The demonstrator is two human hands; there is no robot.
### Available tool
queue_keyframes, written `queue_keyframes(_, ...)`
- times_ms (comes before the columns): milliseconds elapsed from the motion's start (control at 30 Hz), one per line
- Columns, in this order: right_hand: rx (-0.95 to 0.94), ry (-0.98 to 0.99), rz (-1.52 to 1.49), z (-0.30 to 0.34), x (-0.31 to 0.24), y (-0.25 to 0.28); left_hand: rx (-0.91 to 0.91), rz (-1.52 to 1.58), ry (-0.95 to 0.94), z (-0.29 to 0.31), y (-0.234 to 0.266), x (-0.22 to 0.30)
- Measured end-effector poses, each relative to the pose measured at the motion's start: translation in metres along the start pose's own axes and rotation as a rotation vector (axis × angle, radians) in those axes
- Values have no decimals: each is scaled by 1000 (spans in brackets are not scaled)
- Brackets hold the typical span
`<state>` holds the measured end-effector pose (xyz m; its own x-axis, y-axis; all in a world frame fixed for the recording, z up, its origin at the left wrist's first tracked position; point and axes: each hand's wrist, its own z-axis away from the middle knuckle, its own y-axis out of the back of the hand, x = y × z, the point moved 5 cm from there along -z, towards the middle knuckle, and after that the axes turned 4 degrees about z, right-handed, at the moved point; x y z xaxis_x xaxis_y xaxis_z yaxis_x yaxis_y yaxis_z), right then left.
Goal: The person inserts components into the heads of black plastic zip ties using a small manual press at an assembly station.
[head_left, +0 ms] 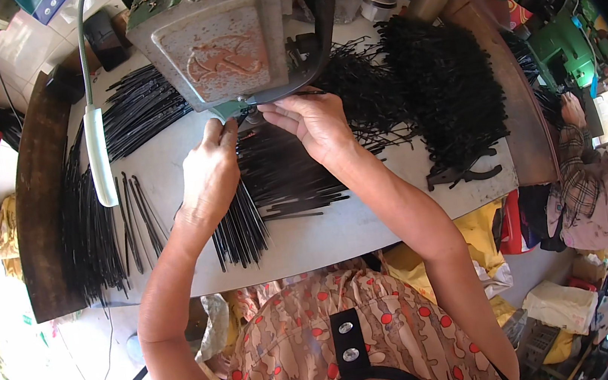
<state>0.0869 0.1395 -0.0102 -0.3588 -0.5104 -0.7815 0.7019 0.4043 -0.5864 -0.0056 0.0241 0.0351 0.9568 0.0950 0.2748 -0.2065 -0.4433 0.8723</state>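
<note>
Beneath the machine [227, 55], whether anything is pinched by the curled left hand [209, 167] or partly extended right hand [320, 123] cannot be told; black rods [290, 172] are spread around.

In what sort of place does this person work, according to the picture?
Most likely a small workshop: a worn, boxy, grey-fronted metal machine stands over a flat white worktop, long thin black rods lie there in piles, and a green metal machine stands at the right.
</note>
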Motion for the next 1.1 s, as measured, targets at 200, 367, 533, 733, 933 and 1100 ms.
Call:
queue_keyframes(200,33,-22,0,1,-11,16,-86,-56,-44,-4,4,1)
queue_keyframes(367,-21,-42,91,2,-15,25,-104,-76,-69,-5,5,1)
queue_keyframes(533,-8,-81,189,4,-17,27,-31,72,-94,-7,15,-3)
queue_keyframes(733,-227,-250,558,19,-18,22,-337,894,696,30,7,-35)
queue_keyframes(933,-506,-321,570,29,13,-16,-427,1411,837,45,-13,3)
queue_keyframes(1100,-465,-293,354,24,4,-15,-475,1271,730,41,-11,2)
